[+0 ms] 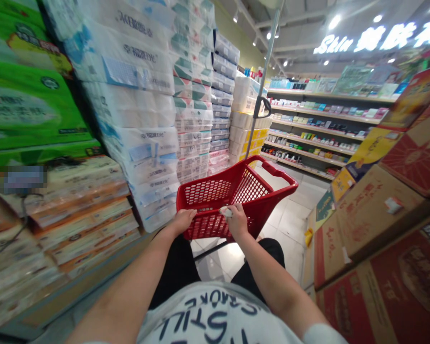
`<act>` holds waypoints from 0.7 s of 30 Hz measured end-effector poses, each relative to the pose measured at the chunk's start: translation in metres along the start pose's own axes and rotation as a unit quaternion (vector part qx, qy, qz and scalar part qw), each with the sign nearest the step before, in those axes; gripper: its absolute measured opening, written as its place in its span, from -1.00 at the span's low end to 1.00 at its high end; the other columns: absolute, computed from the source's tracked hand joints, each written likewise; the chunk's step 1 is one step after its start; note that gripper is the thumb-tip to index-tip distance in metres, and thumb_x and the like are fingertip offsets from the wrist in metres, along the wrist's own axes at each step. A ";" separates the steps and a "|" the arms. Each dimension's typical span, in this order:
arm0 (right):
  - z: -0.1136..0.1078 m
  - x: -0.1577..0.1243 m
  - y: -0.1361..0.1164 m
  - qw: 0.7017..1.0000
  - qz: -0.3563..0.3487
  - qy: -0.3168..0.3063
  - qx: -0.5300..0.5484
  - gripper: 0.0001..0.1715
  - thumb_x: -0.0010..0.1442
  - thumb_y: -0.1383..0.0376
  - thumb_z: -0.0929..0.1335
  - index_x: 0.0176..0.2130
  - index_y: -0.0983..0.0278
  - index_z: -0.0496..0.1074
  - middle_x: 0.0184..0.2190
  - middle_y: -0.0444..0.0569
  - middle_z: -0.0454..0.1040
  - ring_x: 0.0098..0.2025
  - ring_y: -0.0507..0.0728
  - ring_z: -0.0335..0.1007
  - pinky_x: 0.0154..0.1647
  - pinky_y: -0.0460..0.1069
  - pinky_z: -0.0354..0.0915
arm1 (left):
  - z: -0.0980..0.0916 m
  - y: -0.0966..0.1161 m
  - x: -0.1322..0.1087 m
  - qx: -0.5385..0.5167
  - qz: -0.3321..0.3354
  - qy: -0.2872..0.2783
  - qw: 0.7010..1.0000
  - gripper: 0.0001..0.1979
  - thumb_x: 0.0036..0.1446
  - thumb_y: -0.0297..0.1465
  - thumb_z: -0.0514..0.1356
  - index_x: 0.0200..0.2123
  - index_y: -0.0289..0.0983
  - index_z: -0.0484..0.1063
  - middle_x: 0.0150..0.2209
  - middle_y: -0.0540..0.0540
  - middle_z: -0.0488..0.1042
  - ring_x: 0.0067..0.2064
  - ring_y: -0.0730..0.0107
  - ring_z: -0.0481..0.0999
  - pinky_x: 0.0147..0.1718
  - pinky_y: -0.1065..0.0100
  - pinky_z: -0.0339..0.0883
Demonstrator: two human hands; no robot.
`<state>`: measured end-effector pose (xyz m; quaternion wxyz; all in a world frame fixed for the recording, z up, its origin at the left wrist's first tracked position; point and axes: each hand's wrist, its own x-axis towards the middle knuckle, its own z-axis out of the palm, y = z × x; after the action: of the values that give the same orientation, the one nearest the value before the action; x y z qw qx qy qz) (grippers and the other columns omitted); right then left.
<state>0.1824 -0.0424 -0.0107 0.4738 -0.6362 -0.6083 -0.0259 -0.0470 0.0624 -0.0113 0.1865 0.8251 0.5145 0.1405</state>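
In front of my body is a red plastic shopping cart [215, 224] with lattice sides, tilted in the view, its inside looking bare. My left hand [184, 221] is closed over the near rim at its left corner. Further right along that same rim, my right hand [238, 220] is closed with a small white crumpled thing [225, 211] between thumb and fingers. Whether that hand also grips the rim is hard to tell. A tall metal pole [263, 71] with a dark hook-shaped handle [262, 108] rises behind the cart's far end.
Tall stacks of wrapped tissue rolls [139, 110] line the left, beside green packs [32, 105] and orange-white packs [89, 210]. Cardboard boxes [380, 210] are piled on the right. Shelves of small goods [318, 124] stand across the back, beyond a white tiled floor [290, 220].
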 end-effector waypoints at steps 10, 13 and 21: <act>0.022 -0.005 -0.014 0.990 -0.072 -0.100 -0.069 -0.73 0.08 0.47 0.33 -0.22 0.19 0.46 -0.21 -0.08 0.38 -0.25 0.06 0.31 -0.23 -0.09 0.26 | 0.002 -0.002 0.000 0.005 0.016 0.008 1.000 -0.50 0.33 -0.21 -0.19 -0.24 -0.23 0.52 -0.16 -0.14 0.57 -0.11 0.28 0.49 -0.11 0.34 0.27; 0.026 -0.007 -0.020 0.983 -0.087 -0.136 -0.083 -0.69 0.05 0.49 0.35 -0.19 0.20 0.46 -0.21 -0.08 0.39 -0.23 0.06 0.31 -0.23 -0.09 0.26 | 0.002 -0.002 -0.001 0.006 0.014 0.010 1.000 -0.50 0.33 -0.21 -0.20 -0.24 -0.22 0.52 -0.17 -0.14 0.56 -0.11 0.27 0.49 -0.11 0.33 0.28; 0.040 -0.008 -0.038 0.959 -0.159 -0.206 -0.115 -0.72 0.13 0.43 0.35 -0.16 0.14 0.45 -0.16 -0.09 0.38 -0.10 0.11 0.29 -0.08 -0.03 0.26 | 0.001 0.000 -0.004 -0.005 0.025 0.012 1.000 -0.53 0.32 -0.22 -0.18 -0.28 -0.22 0.50 -0.20 -0.13 0.56 -0.09 0.24 0.47 -0.08 0.28 0.26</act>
<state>0.1287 -0.0299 -0.0158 0.2515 -0.5731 -0.7790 -0.0388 -0.0479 0.0585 -0.0124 0.1811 0.8347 0.4954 0.1580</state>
